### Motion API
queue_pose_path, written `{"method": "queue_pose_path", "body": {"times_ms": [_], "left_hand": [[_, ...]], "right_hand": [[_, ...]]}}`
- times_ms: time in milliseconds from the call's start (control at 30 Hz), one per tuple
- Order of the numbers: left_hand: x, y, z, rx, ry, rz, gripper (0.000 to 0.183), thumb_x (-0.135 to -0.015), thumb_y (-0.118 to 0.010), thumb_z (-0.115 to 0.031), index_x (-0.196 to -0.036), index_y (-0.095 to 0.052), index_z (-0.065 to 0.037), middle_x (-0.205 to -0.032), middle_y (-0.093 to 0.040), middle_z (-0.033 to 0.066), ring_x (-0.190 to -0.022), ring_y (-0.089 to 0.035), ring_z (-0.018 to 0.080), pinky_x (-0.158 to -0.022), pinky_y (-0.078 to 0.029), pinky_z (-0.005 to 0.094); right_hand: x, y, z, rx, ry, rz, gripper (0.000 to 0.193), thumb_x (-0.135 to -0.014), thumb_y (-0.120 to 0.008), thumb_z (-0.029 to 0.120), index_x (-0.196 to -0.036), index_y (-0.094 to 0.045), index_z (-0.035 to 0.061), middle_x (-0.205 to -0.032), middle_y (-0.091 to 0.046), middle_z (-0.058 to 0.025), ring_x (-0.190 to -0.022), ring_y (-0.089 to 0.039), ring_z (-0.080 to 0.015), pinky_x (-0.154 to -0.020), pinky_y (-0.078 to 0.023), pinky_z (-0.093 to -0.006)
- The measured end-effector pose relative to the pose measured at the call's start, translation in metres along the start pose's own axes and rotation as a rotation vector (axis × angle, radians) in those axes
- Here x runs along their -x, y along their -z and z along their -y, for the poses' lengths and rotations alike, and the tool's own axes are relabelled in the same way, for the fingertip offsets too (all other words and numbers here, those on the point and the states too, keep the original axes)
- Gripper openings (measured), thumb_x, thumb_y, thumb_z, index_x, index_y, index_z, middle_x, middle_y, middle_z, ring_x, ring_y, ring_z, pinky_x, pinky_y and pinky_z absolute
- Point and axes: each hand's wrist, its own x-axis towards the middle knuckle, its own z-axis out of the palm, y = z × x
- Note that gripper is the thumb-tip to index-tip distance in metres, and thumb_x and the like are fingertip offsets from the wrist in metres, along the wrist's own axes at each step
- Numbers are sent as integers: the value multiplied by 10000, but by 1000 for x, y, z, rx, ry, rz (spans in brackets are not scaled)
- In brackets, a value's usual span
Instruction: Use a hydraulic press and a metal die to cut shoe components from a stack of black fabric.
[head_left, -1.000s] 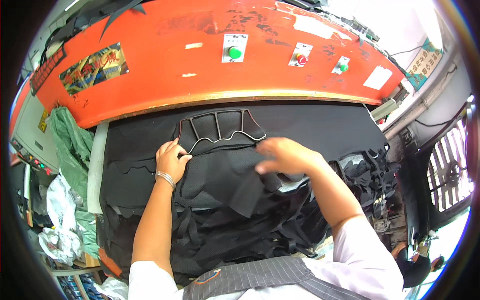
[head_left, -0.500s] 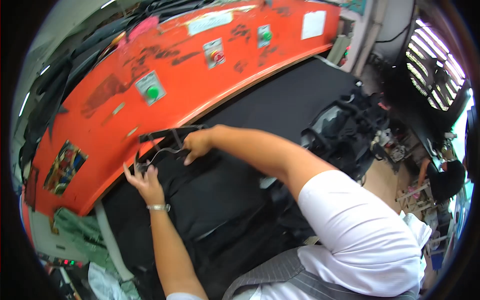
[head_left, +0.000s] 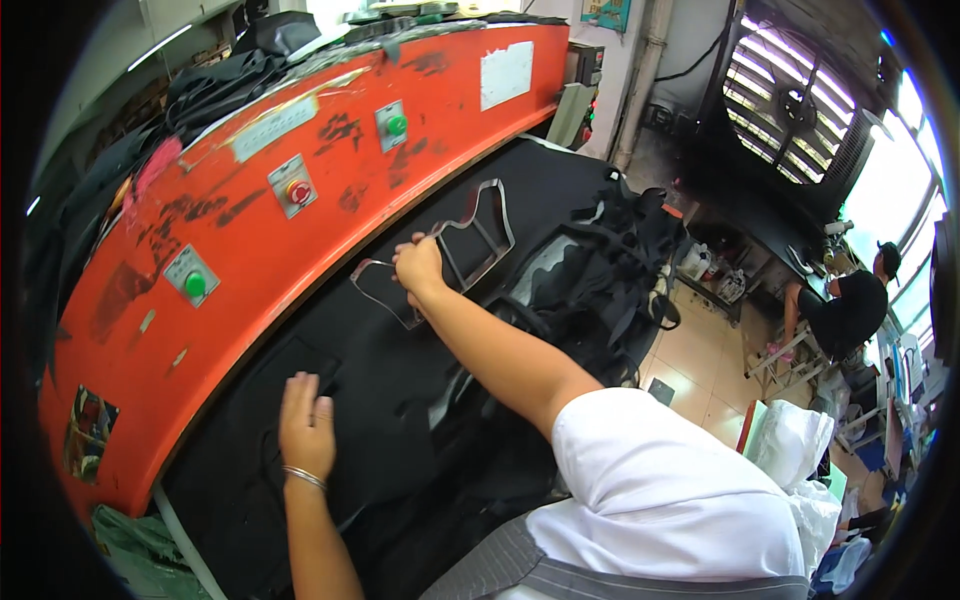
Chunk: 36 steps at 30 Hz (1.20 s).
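Observation:
My right hand (head_left: 418, 265) is closed round the middle of a metal cutting die (head_left: 487, 268), a curvy outline of thin steel strip with cross bars. It is over the black sheet material (head_left: 375, 400), towards the far part of the table; whether the die touches the sheet I cannot tell. Nearer and to the left, my left hand (head_left: 307, 430) is over the same sheet, fingers stretched out and holding nothing. A cut outline shows faintly in the black material beside its fingertips.
A long orange machine beam (head_left: 230, 200) with green and red push buttons runs behind the table. Black offcuts (head_left: 620, 260) are heaped on the right. Beyond the tiled floor (head_left: 700, 345), a person in black (head_left: 850, 310) sits at the far right. Plastic bags (head_left: 790, 440) stand nearby.
My right hand has carried the cutting die rightward and away along the table. My left hand has come off the die and lowered nearer the sheet. The view has turned to the right.

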Motion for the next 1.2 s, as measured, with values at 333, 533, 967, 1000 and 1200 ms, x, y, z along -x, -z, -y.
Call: {"method": "queue_pose_path", "body": {"times_ms": [333,533,967,1000,1200], "left_hand": [[-9,-100,-23,-463,84,305,584,-897,-556,-345,-1411,-430,-100,-1505,-337,152,-1415,-245,355,-1149,-165,507],[8,-112,-54,483,676,-335,498,-912,-636,-195,-1340,-467,-2,-1364,-460,161,-1349,-357,275,-1077,-339,441],[-28,-165,-88,1517,1093,-874,842,-843,-711,-241,-1435,-196,63,-1477,-256,182,-1362,-303,326,-1144,-248,433],[-37,-167,-87,1514,1175,-918,809,-834,-719,-255,-1415,-251,59,-1434,-318,161,-1327,-352,301,-1133,-268,420],[-48,-160,-81,1560,1170,-956,546,-766,-781,-321,-1191,-571,-51,-1197,-579,74,-1171,-493,259,-1083,-314,434]], "right_hand": [[-46,44,91,868,-135,698,450,-921,-534,409,-1028,-682,-2,-1096,-639,-250,-1038,-611,-374,-856,-489,-409],[-173,270,124,742,-59,-364,458,-790,-671,284,-1099,-632,-52,-989,-663,-202,-892,-624,-273,-767,-496,-388],[-198,325,140,491,-334,-305,612,-815,-695,235,-1280,-480,-100,-1346,-476,-240,-1217,-493,-343,-1037,-374,-456],[-201,328,146,350,-352,-238,658,-816,-697,234,-1322,-430,-92,-1371,-454,-242,-1258,-454,-357,-1049,-348,-489],[-223,320,155,-36,-546,-121,553,-824,-703,291,-1276,-532,21,-1348,-540,-90,-1281,-435,-308,-1063,-277,-571]]}}
